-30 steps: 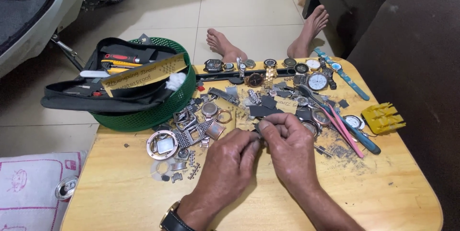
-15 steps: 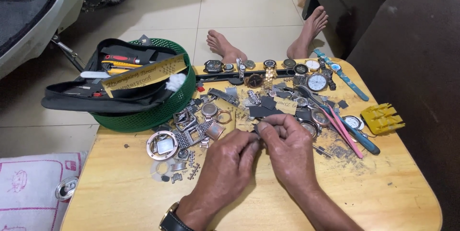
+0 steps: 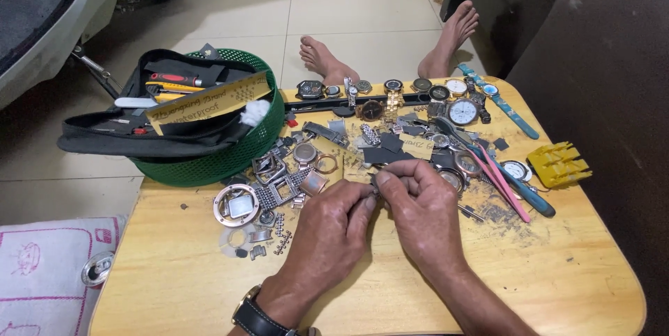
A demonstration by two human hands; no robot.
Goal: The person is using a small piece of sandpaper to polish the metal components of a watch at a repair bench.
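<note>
Where the fingertips meet, both hands, left (image 3: 327,228) and right (image 3: 421,211), pinched shut on a small metal part (image 3: 374,181).

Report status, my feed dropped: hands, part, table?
Left hand and right hand pinch a small metal watch part between fingertips. Loose watch parts crowd the wooden table just ahead.

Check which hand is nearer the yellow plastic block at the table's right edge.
Right. The right hand is closer to the yellow block, which lies off to its right; the left hand sits farther away, on the right hand's other side.
</note>
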